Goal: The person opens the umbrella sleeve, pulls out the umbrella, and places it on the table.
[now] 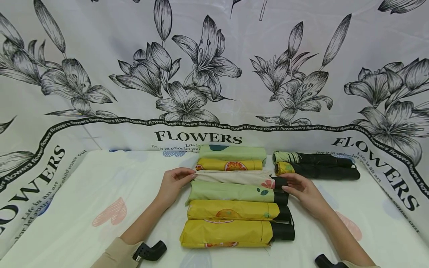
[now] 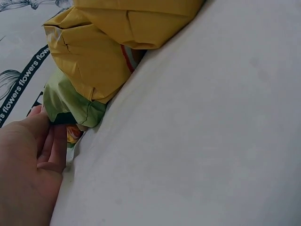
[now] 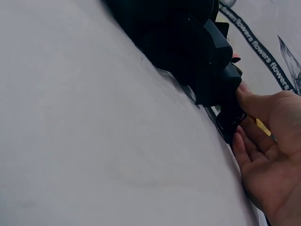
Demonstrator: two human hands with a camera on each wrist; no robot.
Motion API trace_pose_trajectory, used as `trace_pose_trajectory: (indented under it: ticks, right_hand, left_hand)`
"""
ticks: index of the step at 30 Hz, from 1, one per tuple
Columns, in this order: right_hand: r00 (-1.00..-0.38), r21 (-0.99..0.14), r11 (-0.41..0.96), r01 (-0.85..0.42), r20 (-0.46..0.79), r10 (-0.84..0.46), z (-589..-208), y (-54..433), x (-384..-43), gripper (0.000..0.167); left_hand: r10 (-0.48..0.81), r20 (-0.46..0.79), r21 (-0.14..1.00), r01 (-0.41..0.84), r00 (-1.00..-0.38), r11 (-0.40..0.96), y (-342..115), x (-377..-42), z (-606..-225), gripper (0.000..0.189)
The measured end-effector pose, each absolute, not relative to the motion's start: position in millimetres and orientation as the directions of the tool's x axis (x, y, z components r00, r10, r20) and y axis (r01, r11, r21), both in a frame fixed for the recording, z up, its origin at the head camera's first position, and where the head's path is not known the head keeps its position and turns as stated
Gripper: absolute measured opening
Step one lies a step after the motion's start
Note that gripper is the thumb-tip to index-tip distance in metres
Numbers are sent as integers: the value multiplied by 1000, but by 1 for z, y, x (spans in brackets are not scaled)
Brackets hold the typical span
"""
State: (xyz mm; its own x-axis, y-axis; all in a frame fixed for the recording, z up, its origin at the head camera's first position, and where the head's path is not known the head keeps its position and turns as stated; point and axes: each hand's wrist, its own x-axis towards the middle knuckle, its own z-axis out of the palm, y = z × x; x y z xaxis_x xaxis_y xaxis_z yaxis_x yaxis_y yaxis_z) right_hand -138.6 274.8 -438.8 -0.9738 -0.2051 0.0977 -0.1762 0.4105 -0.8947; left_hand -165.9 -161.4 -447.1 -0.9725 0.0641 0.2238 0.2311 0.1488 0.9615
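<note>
At the near edge, a beige left sleeve point(image 1: 115, 253) is cut off by the frame, a black device point(image 1: 149, 251) at its cuff; a matching black device point(image 1: 330, 262) shows partly at the right wrist. Before the person, on a white cover point(image 1: 144, 227) printed with pale hearts, six folded umbrellas lie crosswise in a column. Nearest are a plump yellow umbrella point(image 1: 228, 232), a slimmer yellow umbrella point(image 1: 231, 210) and a green umbrella point(image 1: 231, 192), black handles to the right. These three lie between the person and the cream umbrella point(image 1: 231, 178), fourth in the column

The hands are apart, one at each end of the cream umbrella: the left hand point(image 1: 175, 186) pinches its left end, the right hand point(image 1: 305, 191) grips its black handle point(image 1: 280, 182), which the fingers partly cover. In the left wrist view, nearer umbrellas hide the pinched end; in the right, the dark handles blend together

Just beyond lie an orange-print umbrella point(image 1: 214, 164) and a pale green umbrella point(image 1: 239, 153), their handles hard to make out. To the right, two black umbrellas point(image 1: 321, 170) lie side by side, right fingers overlapping the nearer one's yellow end; contact is unclear. Behind, a lily-patterned cloth point(image 1: 248, 108) runs out of frame
</note>
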Motion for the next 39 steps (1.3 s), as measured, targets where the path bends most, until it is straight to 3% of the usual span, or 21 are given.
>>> trace_pose_trajectory:
  ticks: [17,26,39]
  right_hand:
    - [-970,-920,352,-170,94,-223,-435,282,-137,39]
    - [-980,-873,470,-131,43,-193,-423,294,-134,42]
    - [-973,-898,423,-121,22,-231,-422,313,-136,42]
  left_hand:
    - [66,180,980,185,-981,75,-162,-166,-448,18]
    - [66,180,980,185,-981,80,-161,-166,-448,19]
    - [66,164,983,169,-984,77,-162,-167,-447,19]
